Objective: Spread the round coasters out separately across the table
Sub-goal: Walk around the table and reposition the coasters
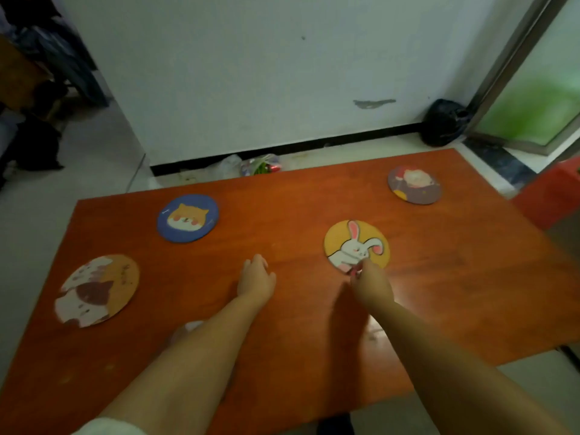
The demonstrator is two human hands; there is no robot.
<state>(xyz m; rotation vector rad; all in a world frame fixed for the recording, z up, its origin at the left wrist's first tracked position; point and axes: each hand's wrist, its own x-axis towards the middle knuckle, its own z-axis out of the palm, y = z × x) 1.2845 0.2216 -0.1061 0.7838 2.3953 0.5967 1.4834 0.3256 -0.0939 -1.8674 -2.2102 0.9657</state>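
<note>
Several round coasters lie apart on the reddish-brown table [455, 277]. A yellow rabbit coaster [354, 243] lies right of centre, and my right hand [372, 284] pinches its near edge with the fingertips. My left hand [255, 279] rests on the bare table near the middle, fingers curled down, holding nothing. A blue coaster with an orange animal face [187, 218] lies at the back left. An orange coaster with a brown-and-white animal [97, 290] lies at the left edge. A purple coaster [414, 185] lies at the far right corner.
A white wall stands beyond the table's far edge. Plastic bags [257, 164] lie on the floor by the wall, and a black bag [444, 122] sits in the right corner by a glass door. A red object [552, 199] stands right of the table.
</note>
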